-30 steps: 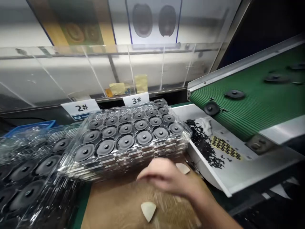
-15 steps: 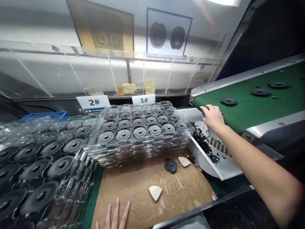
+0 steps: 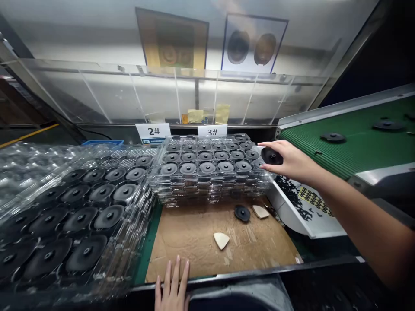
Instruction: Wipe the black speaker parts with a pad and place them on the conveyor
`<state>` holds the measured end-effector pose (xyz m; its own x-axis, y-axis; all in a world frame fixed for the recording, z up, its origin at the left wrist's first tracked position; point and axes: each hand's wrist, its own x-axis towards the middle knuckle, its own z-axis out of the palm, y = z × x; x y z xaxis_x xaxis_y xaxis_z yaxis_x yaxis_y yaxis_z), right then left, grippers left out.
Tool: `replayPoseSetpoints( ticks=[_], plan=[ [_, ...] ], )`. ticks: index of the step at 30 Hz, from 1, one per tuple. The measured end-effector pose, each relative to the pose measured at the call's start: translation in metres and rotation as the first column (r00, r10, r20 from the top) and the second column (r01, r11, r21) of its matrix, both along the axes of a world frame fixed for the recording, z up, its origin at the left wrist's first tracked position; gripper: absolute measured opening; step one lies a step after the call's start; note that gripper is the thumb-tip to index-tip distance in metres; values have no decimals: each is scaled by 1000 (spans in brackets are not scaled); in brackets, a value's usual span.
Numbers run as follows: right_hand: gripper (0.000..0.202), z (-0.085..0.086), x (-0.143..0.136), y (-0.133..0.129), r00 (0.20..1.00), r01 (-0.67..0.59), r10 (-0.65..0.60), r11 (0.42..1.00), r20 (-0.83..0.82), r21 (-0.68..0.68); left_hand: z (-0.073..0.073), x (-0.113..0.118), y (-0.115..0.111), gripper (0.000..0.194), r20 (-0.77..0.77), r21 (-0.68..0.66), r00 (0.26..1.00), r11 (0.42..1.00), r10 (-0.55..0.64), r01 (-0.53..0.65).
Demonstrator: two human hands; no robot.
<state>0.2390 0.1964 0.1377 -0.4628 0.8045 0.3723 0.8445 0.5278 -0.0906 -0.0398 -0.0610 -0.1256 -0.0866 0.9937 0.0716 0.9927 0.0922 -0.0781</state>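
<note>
Held by its rim between the thumb and fingers of my right hand [image 3: 292, 163] is a black oval disc part [image 3: 271, 156] with a small raised centre. This hand is above the white tray, beside the right end of the stacked clear plastic trays [image 3: 207, 183], whose pockets hold similar discs. My left hand [image 3: 173, 287] lies flat with fingers stretched at the front edge of the brown board [image 3: 188, 246], holding nothing. On that board rest another black disc [image 3: 242, 213], a cream wedge-shaped pad [image 3: 221, 240] and a second cream pad [image 3: 260, 211].
To the right runs a green conveyor belt [image 3: 363, 149] carrying black discs [image 3: 333, 137]. A white tray [image 3: 292, 211] below it holds small black pieces and a yellow sticker sheet [image 3: 313, 198]. More filled clear trays [image 3: 129, 216] stand at left. Numbered cards [image 3: 154, 131] stand behind.
My right hand has come left from the belt's end, and the black disc in it now shows plainly. The view has turned left. My left hand still lies flat near the board's front.
</note>
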Motion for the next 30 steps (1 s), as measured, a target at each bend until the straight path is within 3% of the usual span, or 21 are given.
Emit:
replayPoseSetpoints(
  ticks=[3,5,9,11,13,16,19,22,26,28,30],
  plan=[
    [64,-5,-20,-18,987,-156,160,980,27,-122,-2,2,-16,51,182,-4,983,999,39,-39],
    [68,-11,-30,-33,964,-249,263,946,43,-209,-5,1,-31,51,401,-60,914,997,66,-45],
    [67,-25,-37,-66,884,-388,462,809,69,-441,-13,-3,-64,48,650,-178,751,984,118,0],
    [65,-31,-36,-82,847,-387,526,713,81,-584,-20,-7,-77,42,685,-239,707,971,176,-10],
    [66,-34,-33,-95,839,-336,535,654,99,-678,-27,-11,-82,37,718,-297,652,954,242,-26],
    [71,-37,-32,-107,842,-266,524,610,127,-747,-36,-16,-74,37,772,-351,565,937,292,-5],
    [73,-41,-32,-116,845,-245,515,613,145,-752,-37,-18,-60,53,815,-368,488,930,312,20],
    [73,-47,-31,-124,850,-263,512,616,124,-743,-23,-16,-48,62,845,-379,426,924,324,49],
    [74,-55,-28,-133,860,-307,509,588,48,-749,22,-13,-37,62,890,-401,316,896,330,193],
    [72,-60,-28,-138,862,-348,506,565,-19,-748,49,-9,-27,54,930,-358,206,880,305,312],
    [71,-69,-34,-144,871,-403,477,554,-119,-729,70,1,-14,52,952,-285,18,865,305,413]
  ],
)
